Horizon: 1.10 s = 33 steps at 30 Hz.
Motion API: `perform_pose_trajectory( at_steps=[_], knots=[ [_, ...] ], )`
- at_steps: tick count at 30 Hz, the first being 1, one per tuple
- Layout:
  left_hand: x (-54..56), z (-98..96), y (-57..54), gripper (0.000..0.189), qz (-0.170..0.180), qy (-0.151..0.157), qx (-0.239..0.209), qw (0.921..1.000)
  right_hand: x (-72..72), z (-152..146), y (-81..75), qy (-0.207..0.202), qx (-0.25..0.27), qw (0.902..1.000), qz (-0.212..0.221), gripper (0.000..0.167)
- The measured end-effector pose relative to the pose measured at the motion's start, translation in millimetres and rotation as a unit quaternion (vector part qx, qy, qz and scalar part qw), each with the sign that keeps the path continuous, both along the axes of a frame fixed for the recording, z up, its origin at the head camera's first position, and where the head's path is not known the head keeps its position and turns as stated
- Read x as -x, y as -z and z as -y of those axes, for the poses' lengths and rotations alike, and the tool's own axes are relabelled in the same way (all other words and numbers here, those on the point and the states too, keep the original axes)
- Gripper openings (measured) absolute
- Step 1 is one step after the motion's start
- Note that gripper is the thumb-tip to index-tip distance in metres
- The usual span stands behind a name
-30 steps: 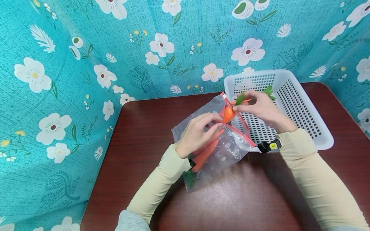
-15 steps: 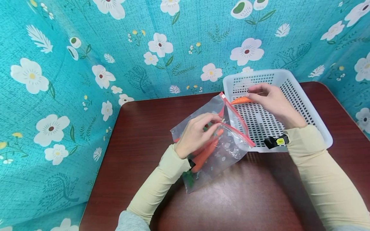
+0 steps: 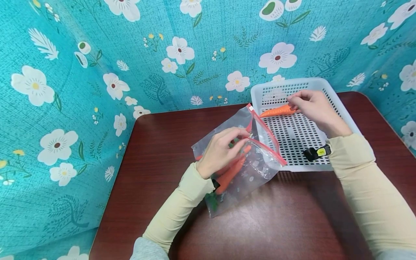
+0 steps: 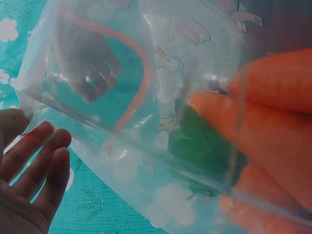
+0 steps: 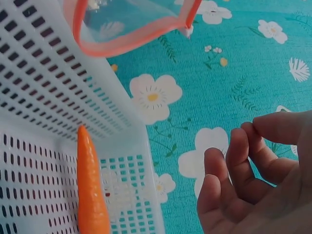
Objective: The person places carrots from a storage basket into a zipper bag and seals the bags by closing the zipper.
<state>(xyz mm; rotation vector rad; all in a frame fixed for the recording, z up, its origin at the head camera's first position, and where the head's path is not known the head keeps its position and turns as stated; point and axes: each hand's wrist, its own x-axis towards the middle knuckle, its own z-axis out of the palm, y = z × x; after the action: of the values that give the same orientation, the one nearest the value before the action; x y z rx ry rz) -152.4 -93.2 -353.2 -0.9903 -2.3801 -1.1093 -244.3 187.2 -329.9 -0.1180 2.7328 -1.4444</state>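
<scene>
carrot (image 3: 277,111) sideways in basket (image 3: 294,139), tip toward bag (image 3: 256,173), left hand (image 3: 222,150) pinching bag, right hand (image 3: 315,108) relaxed

You can read no words, numbers or brand with certainty. The nearest thing to a label is the small yellow patch (image 3: 321,152) on the black strap (image 3: 311,155) at your right wrist; it bears dark marks, too small for you to make out in the head view. The clear bag (image 3: 256,184) at your left hand (image 3: 222,150) carries small printed figures, with no legible lettering.
</scene>
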Motion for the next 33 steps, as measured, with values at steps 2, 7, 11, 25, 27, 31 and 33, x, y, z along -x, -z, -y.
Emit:
perform_pose_trajectory(
  at_steps=[2,7,11,25,27,31,33],
  knots=[
    [0.1,0.1,0.1,0.018,0.000,0.000,-0.001,1.0000,2.3,-1.9,-1.0,0.001,0.001,1.0000,-0.005,0.040],
    [0.2,0.1,-1.0,0.017,0.002,0.002,0.001,1.0000,7.5,-6.3,-3.9,-0.001,0.004,1.0000,0.000,0.039],
    [0.0,0.1,-1.2,0.017,0.004,0.002,0.000,1.0000,11.1,-7.4,-4.4,-0.002,-0.019,0.9998,0.000,0.043],
    [0.9,-0.8,-1.3,0.016,-0.005,0.007,0.006,0.9999,29.2,-12.9,8.5,-0.030,-0.127,0.9911,-0.026,0.036],
    [0.8,-1.2,-1.8,0.016,-0.008,0.009,0.005,0.9999,32.7,-13.1,11.8,-0.037,-0.148,0.9877,-0.034,0.032],
    [0.1,-1.1,-1.8,0.016,-0.004,0.010,0.003,0.9999,38.0,-9.8,17.7,-0.048,-0.173,0.9831,-0.037,0.029],
    [-0.3,-0.8,-1.8,0.016,-0.002,0.010,0.003,0.9999,40.2,-6.9,20.7,-0.049,-0.177,0.9825,-0.032,0.029]
  ],
)
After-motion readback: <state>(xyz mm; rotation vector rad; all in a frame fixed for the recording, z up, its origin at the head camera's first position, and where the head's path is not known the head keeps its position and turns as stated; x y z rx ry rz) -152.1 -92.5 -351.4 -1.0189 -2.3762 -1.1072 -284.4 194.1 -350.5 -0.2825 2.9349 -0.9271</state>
